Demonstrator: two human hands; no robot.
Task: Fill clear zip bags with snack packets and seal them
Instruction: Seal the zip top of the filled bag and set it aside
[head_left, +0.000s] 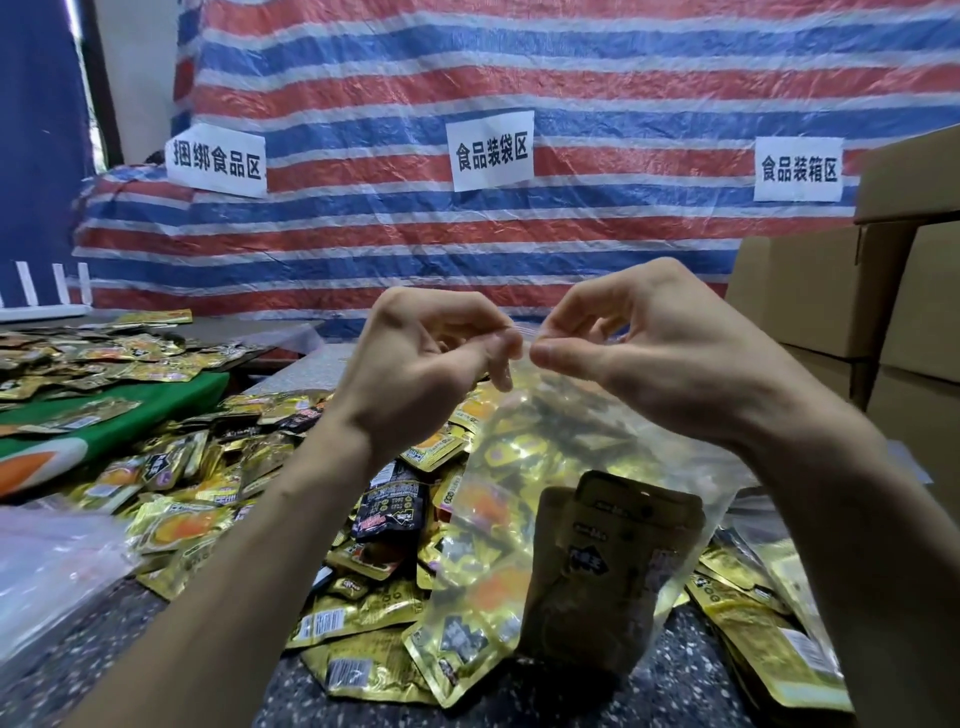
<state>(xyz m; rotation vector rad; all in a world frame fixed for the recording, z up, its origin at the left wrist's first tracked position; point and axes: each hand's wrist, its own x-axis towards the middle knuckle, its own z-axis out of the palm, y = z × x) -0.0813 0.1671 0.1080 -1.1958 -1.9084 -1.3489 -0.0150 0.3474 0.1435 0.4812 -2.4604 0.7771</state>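
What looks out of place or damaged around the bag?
Nothing stands out. The left hand and right hand pinch the top edge of the clear zip bag; it holds packets. Loose snack packets lie heaped on the table, none visibly torn.

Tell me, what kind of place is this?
Probably a food-packing workroom: a white paper sign on the striped plastic tarp marks a food-bagging area, shiny gold snack packets are heaped on the speckled table, and brown cardboard boxes stand stacked.
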